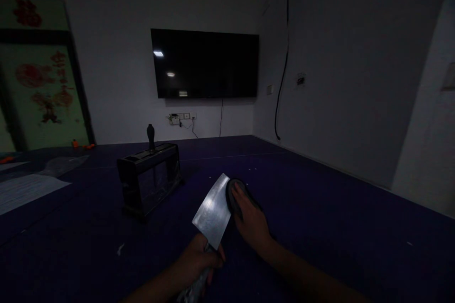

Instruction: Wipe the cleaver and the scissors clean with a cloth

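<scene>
My left hand [199, 262] is wrapped round the handle of a cleaver [214, 210], whose broad steel blade points up and away from me. A rounded dark pad [232, 194], perhaps a sharpening stone or a sponge, sits under the fingers of my right hand [250, 220]. The pad lies against the right edge of the blade near its far corner. Part of the cleaver's handle is hidden by my left fingers, and the pad's underside is out of sight.
On the purple surface [320, 236] a black frame-like stand with a knob [151, 170] stands left of the cleaver. A printed sheet [28, 191] and clear plastic [64, 165] lie farther left. Small white scraps are scattered about. A television [206, 64] hangs on the far wall.
</scene>
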Action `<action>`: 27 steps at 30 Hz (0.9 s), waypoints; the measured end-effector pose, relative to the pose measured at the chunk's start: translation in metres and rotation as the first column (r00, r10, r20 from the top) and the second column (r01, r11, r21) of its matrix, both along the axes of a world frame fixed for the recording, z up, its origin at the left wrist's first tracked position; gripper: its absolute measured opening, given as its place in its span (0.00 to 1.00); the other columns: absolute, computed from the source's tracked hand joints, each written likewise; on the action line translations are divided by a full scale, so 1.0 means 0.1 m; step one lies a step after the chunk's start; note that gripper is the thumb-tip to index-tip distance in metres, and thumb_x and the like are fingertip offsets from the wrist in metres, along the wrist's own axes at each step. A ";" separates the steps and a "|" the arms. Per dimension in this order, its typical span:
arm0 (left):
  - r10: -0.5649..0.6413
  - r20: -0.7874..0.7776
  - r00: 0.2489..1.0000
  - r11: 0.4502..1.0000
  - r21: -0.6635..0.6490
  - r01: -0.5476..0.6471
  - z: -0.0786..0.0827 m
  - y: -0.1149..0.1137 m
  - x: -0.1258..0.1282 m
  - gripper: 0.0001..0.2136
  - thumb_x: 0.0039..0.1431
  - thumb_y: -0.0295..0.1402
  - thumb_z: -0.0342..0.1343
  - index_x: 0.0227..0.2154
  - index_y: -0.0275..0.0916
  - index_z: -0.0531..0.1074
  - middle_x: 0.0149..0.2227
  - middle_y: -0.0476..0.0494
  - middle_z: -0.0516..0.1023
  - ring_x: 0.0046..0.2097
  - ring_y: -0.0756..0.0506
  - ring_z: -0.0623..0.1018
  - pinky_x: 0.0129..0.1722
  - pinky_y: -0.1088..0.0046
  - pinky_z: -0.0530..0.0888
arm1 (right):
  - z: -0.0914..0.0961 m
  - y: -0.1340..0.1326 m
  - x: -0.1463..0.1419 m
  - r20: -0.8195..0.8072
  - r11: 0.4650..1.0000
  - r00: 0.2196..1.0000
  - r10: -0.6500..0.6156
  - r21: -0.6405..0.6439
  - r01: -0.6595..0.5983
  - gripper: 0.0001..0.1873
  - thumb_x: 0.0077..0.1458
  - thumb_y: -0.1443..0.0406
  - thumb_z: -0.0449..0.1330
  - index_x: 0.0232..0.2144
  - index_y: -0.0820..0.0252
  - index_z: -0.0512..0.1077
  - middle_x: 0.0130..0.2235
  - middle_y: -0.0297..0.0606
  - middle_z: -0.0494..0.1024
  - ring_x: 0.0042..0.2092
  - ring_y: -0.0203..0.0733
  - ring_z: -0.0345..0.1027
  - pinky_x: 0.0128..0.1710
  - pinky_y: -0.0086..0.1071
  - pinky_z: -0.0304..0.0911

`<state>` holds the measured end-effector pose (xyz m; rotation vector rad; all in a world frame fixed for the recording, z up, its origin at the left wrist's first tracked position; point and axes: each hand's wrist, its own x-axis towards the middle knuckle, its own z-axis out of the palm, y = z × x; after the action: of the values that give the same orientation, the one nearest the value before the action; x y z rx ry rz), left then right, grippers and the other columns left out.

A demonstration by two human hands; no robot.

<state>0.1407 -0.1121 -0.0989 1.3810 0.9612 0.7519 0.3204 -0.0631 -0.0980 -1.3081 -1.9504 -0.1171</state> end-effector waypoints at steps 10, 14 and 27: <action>-0.006 0.029 1.000 1.000 -0.002 0.006 -0.02 0.02 0.00 0.09 0.34 0.31 0.53 0.23 0.35 0.68 0.11 0.57 0.61 0.11 0.55 0.60 0.11 0.81 0.54 | 0.00 0.00 0.00 0.014 0.997 0.997 0.070 0.017 -0.071 0.40 0.44 0.78 0.49 0.60 0.54 0.48 0.62 0.37 0.50 0.59 0.43 0.51 0.55 0.39 0.54; 0.003 0.041 0.999 1.000 -0.008 -0.003 -0.04 0.04 -0.01 0.10 0.33 0.30 0.54 0.24 0.35 0.67 0.12 0.57 0.62 0.12 0.55 0.61 0.11 0.81 0.54 | 0.01 -0.01 -0.01 0.006 0.997 0.997 0.077 0.018 -0.077 0.39 0.43 0.78 0.49 0.59 0.56 0.49 0.62 0.38 0.51 0.59 0.42 0.51 0.55 0.39 0.55; -0.012 -0.006 1.000 1.000 -0.003 0.012 0.02 0.04 0.00 0.08 0.33 0.30 0.53 0.22 0.36 0.67 0.09 0.57 0.61 0.11 0.53 0.61 0.11 0.80 0.55 | -0.01 0.00 -0.01 0.010 0.995 0.995 0.096 0.020 -0.096 0.40 0.43 0.78 0.49 0.60 0.55 0.48 0.62 0.38 0.52 0.58 0.43 0.52 0.55 0.39 0.55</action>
<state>0.1412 -0.1084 -0.0967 1.3861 0.9575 0.7382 0.3197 -0.0631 -0.0989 -1.2002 -2.0109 -0.0955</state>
